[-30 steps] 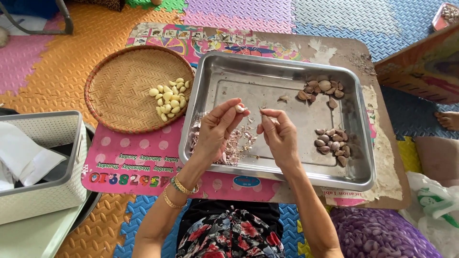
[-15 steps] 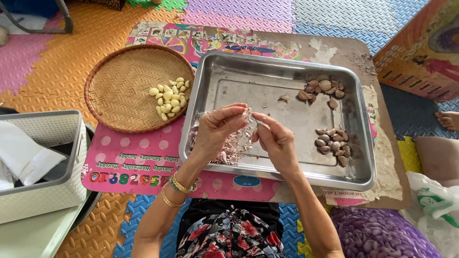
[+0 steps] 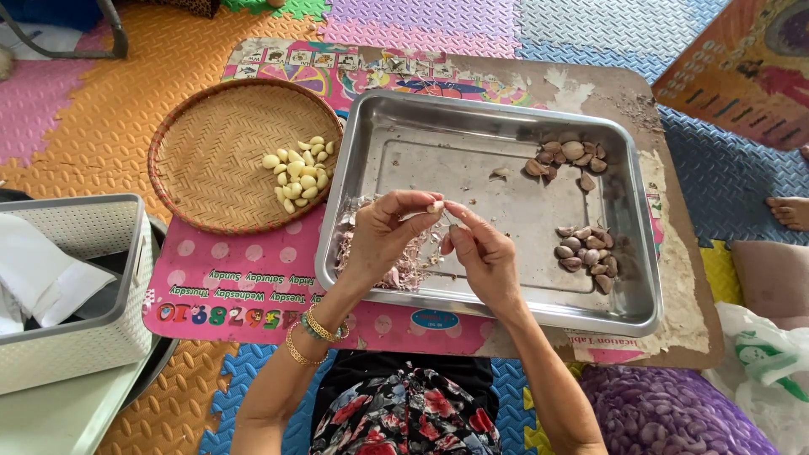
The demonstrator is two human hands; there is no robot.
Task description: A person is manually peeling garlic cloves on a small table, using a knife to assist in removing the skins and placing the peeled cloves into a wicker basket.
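Over the left part of a steel tray (image 3: 472,114), my left hand (image 3: 383,236) pinches a pale garlic clove (image 3: 435,206) at its fingertips. My right hand (image 3: 482,253) meets it from the right, thumb and forefinger on a thin strip of skin at the clove. Under my left hand lies a heap of peeled skins (image 3: 404,268). Two groups of unpeeled cloves lie in the tray: one at the far right (image 3: 569,158), one at the near right (image 3: 586,251). Peeled yellow cloves (image 3: 297,171) sit in a round woven basket (image 3: 211,152) left of the tray.
Tray and basket rest on a low pink board (image 3: 244,291) over coloured foam floor mats. A white slatted bin (image 3: 80,337) with paper in it stands at the left. A purple cushion (image 3: 666,413) and a plastic bag (image 3: 771,379) lie at the lower right. Someone's bare foot (image 3: 788,211) shows at the right edge.
My hands, apart a second ago, have come together at the clove; the right fingers now pull at its skin. The clove has stayed in my left fingertips.
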